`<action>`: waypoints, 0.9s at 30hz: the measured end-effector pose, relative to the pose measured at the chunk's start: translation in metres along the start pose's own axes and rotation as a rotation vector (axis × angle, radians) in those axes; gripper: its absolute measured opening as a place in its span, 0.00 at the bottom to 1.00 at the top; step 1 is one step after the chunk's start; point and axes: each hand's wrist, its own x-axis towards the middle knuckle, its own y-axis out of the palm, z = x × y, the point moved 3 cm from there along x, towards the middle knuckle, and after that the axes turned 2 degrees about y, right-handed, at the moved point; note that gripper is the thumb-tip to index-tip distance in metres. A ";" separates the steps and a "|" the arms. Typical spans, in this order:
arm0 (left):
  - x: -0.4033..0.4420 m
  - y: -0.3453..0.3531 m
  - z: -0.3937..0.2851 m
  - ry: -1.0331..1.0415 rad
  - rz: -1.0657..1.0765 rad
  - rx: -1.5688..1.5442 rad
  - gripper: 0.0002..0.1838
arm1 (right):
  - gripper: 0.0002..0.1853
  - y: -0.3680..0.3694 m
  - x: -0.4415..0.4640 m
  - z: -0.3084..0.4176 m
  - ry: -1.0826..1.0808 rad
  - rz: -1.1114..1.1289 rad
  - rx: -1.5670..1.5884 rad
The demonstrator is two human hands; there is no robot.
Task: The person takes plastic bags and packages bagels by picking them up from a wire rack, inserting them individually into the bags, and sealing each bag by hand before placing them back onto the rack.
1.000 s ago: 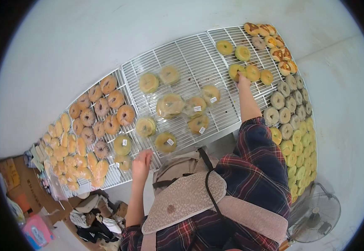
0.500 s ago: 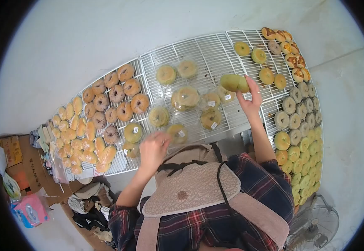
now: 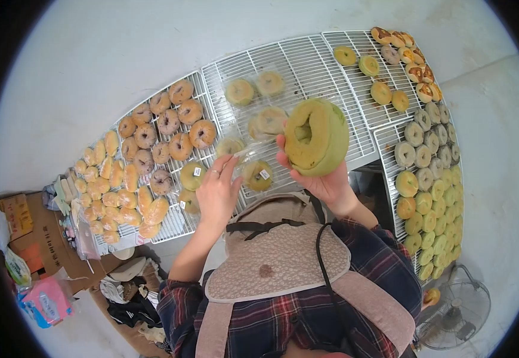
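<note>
A green bagel (image 3: 316, 137) is raised near the camera, its hole facing left, with my right hand (image 3: 331, 188) closed around its lower edge. My left hand (image 3: 218, 194), wearing a ring, reaches over the front of the middle rack. Its fingertips pinch at the edge of a clear plastic bag (image 3: 241, 154), beside a pale green bagel (image 3: 229, 146). Just right of that hand lies a bagged, labelled bagel (image 3: 259, 176). Farther back are more bagged bagels (image 3: 269, 120). The raised bagel hides part of the rack behind it.
White wire racks (image 3: 313, 53) stretch across the front. Brown bagels (image 3: 180, 146) and oblong rolls (image 3: 128, 198) fill the left; grey bagels (image 3: 414, 132) and green bagels (image 3: 435, 206) line the right. A fan (image 3: 453, 304) stands lower right, a cardboard box (image 3: 45, 235) lower left.
My right hand has brought the green bagel up toward the camera and left, turning its hole into view. My left hand has risen slightly toward the bag edge.
</note>
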 end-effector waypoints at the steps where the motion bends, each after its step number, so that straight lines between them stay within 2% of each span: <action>1: -0.002 0.000 0.001 -0.002 0.002 -0.006 0.25 | 0.32 0.000 -0.001 -0.003 0.015 -0.005 0.006; 3: -0.009 0.000 -0.001 0.111 0.018 0.019 0.24 | 0.33 0.001 -0.005 -0.004 0.021 -0.037 0.014; 5: -0.015 0.004 -0.002 0.128 0.017 -0.002 0.24 | 0.33 0.001 -0.009 -0.004 0.030 -0.067 0.023; 6: -0.018 0.005 -0.002 0.150 0.015 -0.019 0.23 | 0.30 0.003 -0.010 -0.003 0.022 -0.044 -0.059; 7: -0.019 0.005 -0.003 0.148 0.016 -0.021 0.23 | 0.27 0.004 -0.011 -0.001 0.013 -0.019 -0.143; 11: -0.022 0.005 -0.006 0.128 0.003 -0.037 0.22 | 0.27 0.000 -0.019 0.006 -0.056 -0.106 -0.253; 13: -0.022 0.007 -0.006 0.131 -0.012 -0.040 0.21 | 0.27 -0.001 -0.020 0.010 -0.107 -0.153 -0.429; 17: -0.031 0.016 -0.008 0.063 0.009 -0.060 0.21 | 0.27 0.014 -0.014 0.012 -0.159 -0.154 -0.552; 19: -0.035 0.021 -0.010 0.054 0.019 -0.063 0.20 | 0.27 0.019 -0.009 0.019 -0.280 -0.168 -0.738; 20: -0.037 0.023 -0.012 0.045 0.013 -0.082 0.20 | 0.27 0.018 -0.006 0.021 -0.284 -0.167 -0.736; 22: -0.043 0.026 -0.014 0.038 0.007 -0.097 0.21 | 0.27 0.023 -0.003 0.034 -0.650 0.005 -1.371; 23: -0.045 0.029 -0.014 0.014 0.012 -0.103 0.21 | 0.27 0.016 -0.001 0.044 -0.657 0.005 -1.368; 25: -0.048 0.032 -0.013 0.016 0.017 -0.111 0.21 | 0.26 -0.003 0.003 0.082 -0.867 -0.229 -1.680; 27: -0.049 0.036 -0.014 -0.038 -0.010 -0.125 0.22 | 0.25 -0.027 0.020 0.130 -0.843 -0.540 -1.372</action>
